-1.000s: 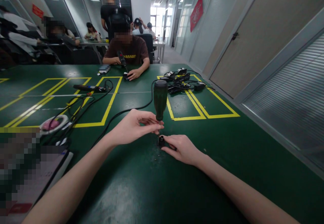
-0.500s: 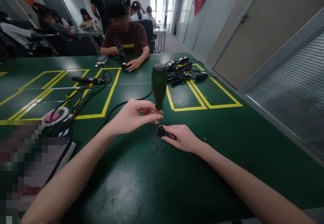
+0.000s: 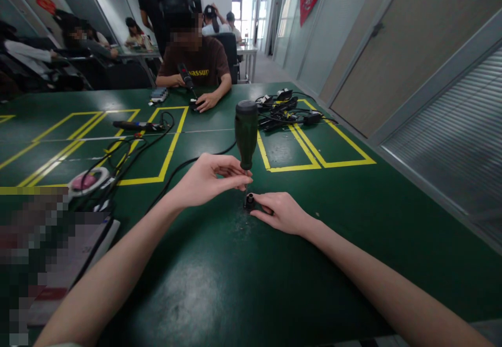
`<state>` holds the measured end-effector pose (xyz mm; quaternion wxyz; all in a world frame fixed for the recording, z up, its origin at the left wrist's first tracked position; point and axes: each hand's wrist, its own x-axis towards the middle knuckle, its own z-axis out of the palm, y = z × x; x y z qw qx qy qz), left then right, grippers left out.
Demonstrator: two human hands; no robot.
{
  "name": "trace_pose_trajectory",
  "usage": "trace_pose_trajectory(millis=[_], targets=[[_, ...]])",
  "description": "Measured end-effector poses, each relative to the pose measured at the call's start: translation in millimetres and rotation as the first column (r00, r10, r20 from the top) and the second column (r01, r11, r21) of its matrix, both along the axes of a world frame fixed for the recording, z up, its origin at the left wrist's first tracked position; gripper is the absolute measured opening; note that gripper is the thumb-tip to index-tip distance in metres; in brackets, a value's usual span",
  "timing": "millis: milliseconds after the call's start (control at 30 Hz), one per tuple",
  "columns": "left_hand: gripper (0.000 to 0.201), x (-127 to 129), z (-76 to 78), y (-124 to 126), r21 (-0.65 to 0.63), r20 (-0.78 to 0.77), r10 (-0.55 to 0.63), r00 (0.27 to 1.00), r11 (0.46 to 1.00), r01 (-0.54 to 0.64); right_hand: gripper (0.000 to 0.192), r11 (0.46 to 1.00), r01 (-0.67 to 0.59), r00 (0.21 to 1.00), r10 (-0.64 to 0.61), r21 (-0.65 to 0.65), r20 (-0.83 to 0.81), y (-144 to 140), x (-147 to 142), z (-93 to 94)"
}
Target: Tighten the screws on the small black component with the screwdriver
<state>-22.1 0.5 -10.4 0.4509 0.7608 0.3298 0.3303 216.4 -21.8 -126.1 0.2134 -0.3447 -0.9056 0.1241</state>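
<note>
- The left hand [image 3: 204,182] pinched the lower end of an electric screwdriver [image 3: 246,133], thumb and fingertips closed around it just below the dark green body.
- The screwdriver stood upright, its bit pointing straight down into a small black part [image 3: 249,201] directly beneath it.
- A black cable [image 3: 184,168] ran away from the tool behind the left hand, across the green surface [image 3: 219,284].
- The right hand [image 3: 283,214] lay low on the surface with its fingers closed on the small black part, holding it from the right side; the part sat on the surface between the two hands.
- To the left lay a round pink and white object [image 3: 87,180] among looped black cables, near a yellow taped rectangle [image 3: 168,156].
- Further back, a second screwdriver [image 3: 135,125] lay flat on the surface.
- A tangle of black adapters and cords [image 3: 284,112] sat to the right of the upright tool, well behind it.
- Across the surface a person in a brown shirt [image 3: 206,68] held another driver [image 3: 185,75] in one hand, the other hand resting on the surface.
- A blurred patch covered the near left corner, so what lay there could not be made out.
</note>
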Motion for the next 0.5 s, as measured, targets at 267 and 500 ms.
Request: trace_pose_trajectory(millis=[267,500], targets=[[0.028,1.5,-2.8,0.8,0.049,0.004,0.055,0.998,0.997,-0.055,0.024,1.0,-0.01,1.0,0.01,-0.008,-0.014,0.5,0.3,-1.9],[0.03,1.4,-2.5,0.3,0.075,-0.006,0.086,0.996,0.993,-0.086,0.02,1.0,-0.019,1.0,0.019,-0.014,-0.024,0.9,-0.7,-0.1]])
